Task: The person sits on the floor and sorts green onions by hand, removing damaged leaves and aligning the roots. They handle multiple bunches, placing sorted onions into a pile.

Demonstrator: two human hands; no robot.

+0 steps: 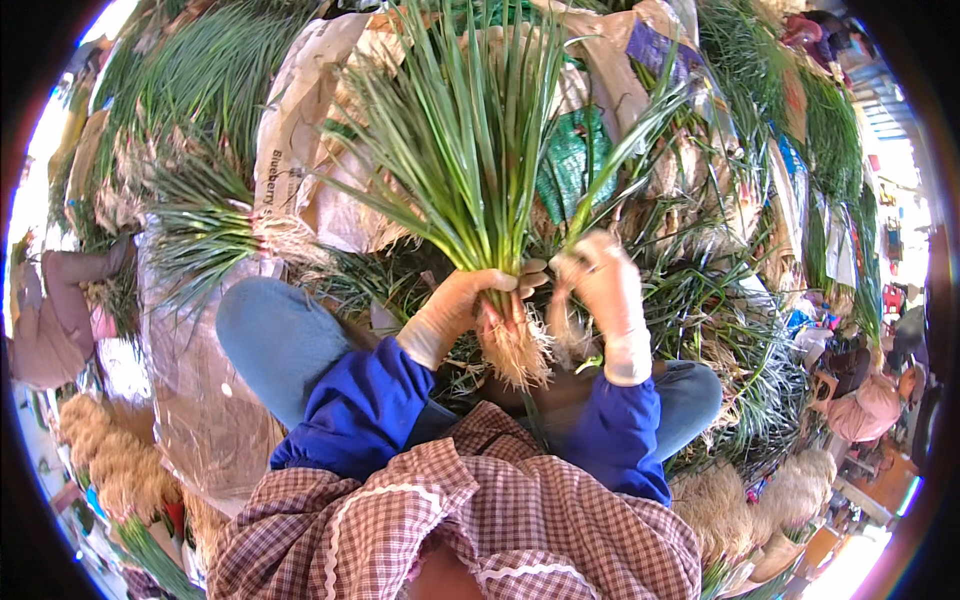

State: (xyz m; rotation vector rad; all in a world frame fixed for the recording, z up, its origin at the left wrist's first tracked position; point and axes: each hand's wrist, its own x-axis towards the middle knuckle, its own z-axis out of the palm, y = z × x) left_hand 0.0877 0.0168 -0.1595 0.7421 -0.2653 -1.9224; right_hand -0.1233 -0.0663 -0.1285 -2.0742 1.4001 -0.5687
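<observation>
My left hand, in a thin pale glove, grips a thick bunch of green onions just above the roots. Their long leaves fan out away from me, and the tangled pale roots hang toward my lap. To the right of the bunch, my gloved right hand pinches a smaller green onion stalk near its base. That hand is blurred, and its fingers partly hide the stalk. The stalk's leaves lean up and right, apart from the bunch, while its roots dangle below the fingers.
A small green onion bundle lies on a plastic sheet at left. Loose green onions heap at right. Ahead are a printed sack and green mesh. Other people sit at left and right.
</observation>
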